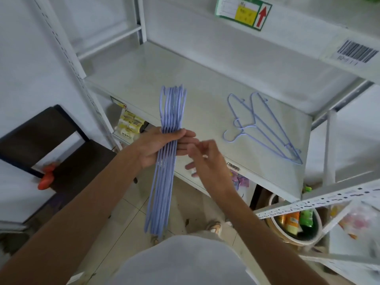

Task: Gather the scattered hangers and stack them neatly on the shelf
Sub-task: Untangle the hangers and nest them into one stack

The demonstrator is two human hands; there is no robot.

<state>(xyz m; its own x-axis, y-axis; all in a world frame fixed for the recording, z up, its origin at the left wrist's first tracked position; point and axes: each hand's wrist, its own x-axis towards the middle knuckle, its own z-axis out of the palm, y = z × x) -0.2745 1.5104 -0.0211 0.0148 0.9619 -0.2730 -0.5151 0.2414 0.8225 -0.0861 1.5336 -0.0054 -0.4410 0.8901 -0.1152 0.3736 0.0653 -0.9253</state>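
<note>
1. Head view: left hand (159,147) clamps a bundle of lilac hangers (167,140) edge-on, over the shelf (144,79) front edge.
2. Right hand (205,159) beside it, fingers loosely spread, holding nothing.
3. Two loose hangers (265,126) lie flat near the shelf's right end.
4. Mostly gathered; remaining: collect those two, lay the stack down.

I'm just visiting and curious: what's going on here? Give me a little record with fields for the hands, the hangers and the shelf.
left hand: the left hand grips a bundle of light blue hangers edge-on, around its middle
right hand: the right hand is open beside the bundle, fingers near it, holding nothing
loose hangers: about two loose hangers lie flat and overlapping on the shelf, to the right of the bundle
shelf: the white shelf is bare apart from those hangers
task state: bundle not yet set down; loose hangers not yet gathered
</note>
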